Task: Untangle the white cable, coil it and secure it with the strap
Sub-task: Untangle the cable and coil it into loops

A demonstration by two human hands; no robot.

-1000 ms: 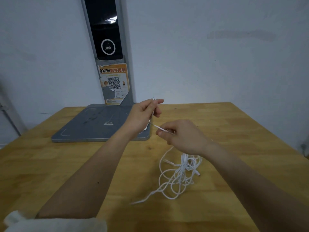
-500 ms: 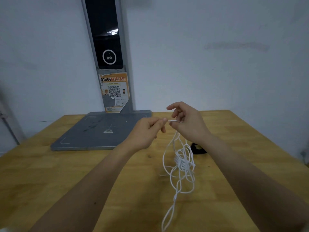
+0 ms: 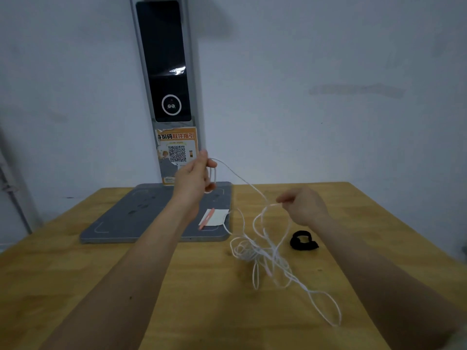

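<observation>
At the left of centre, a flat grey metal base plate lies on the light wooden worktop, with a grey upright column carrying a dark glossy panel and an orange QR-code sticker rising from its far edge against the pale wall. A small white paper slip with a pink stripe rests on the near right corner of the plate.

The left hand is raised in the middle of the frame, in front of the sticker; its fingers are closed around a small loop of the thin white cable, which hangs beside the palm. From there a single strand slopes down to the right to the right hand, right of centre, whose thumb and forefinger pinch the strand while the other fingers are curled loosely.

Below the right hand the rest of the cable drops to a loose tangle of loops on the worktop in the lower middle of the frame, with one long loop trailing toward the lower right.

Just right of the tangle and apart from it, a black fabric strap lies curled on the worktop under the right wrist.

No containers are in view.
</observation>
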